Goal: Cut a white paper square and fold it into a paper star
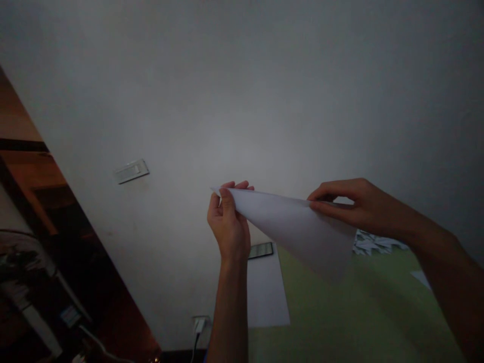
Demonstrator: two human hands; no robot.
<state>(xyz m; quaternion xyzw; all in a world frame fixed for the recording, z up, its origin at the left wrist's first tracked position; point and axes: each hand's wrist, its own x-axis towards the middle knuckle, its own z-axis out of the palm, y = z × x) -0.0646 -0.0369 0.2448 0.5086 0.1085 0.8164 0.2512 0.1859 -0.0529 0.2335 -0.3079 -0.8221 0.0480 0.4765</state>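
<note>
Fingers of the left hand (pixel 229 219) are closed on the narrow end of the paper (pixel 280 217), thumb in front, pointed tip protruding. Right hand (pixel 357 204) pinches the upper edge farther along, thumb against forefinger. Paper is held up in front of the wall (pixel 227 111), its wide end hanging over the table (pixel 325 322); the two-point grip probably keeps the upper edge taut. Phone (pixel 260 250) lies on the far end of a flat sheet (pixel 266 297), perhaps as a weight. Pile (pixel 372 244) of white pieces sits beyond, seemingly set aside to leave working room.
</note>
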